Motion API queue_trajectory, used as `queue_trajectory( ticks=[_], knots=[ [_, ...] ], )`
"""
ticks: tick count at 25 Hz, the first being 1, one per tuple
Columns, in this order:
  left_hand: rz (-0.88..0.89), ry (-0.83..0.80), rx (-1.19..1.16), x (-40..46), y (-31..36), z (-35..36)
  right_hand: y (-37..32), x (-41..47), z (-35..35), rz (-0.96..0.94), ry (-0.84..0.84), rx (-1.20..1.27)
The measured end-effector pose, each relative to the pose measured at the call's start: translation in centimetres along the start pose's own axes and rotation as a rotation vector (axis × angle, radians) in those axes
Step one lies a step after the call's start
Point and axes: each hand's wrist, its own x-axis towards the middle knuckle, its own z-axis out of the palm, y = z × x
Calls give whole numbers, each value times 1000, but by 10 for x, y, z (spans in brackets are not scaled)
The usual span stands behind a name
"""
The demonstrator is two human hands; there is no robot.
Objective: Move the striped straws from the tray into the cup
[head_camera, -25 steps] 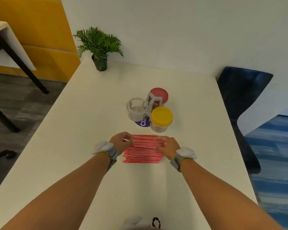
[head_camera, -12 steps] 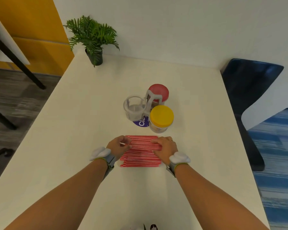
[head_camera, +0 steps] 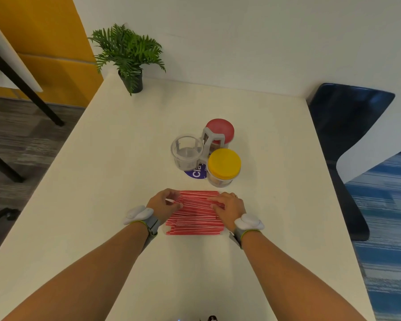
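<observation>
The straws [head_camera: 196,216] lie in a flat red pile on the near tabletop [head_camera: 102,181]; we see no tray. Our left hand [head_camera: 163,203] pinches a few at their left ends; our right hand [head_camera: 229,208] presses flat-fingered on the right ends. The clear cup [head_camera: 187,152] beyond looks empty, so every straw remains to move.

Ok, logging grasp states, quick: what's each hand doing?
Left hand: fingers curled, pinching straws.
Right hand: open, fingers flat on the straws.
</observation>
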Motion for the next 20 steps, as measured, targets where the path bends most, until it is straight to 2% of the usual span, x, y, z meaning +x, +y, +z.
queue_trajectory(
  ticks=[7, 13, 20],
  knots=[
    [-8, -45, -186, -1, 22, -4, -23, -1, -8, -29, 30, 267],
    [-10, 35, -499, -4, 41, -10, -43, -2, -9, -13, 4, 434],
    [82, 5, -398, 9, 51, -38, -42, 1, -10, 21, -13, 462]
  ],
)
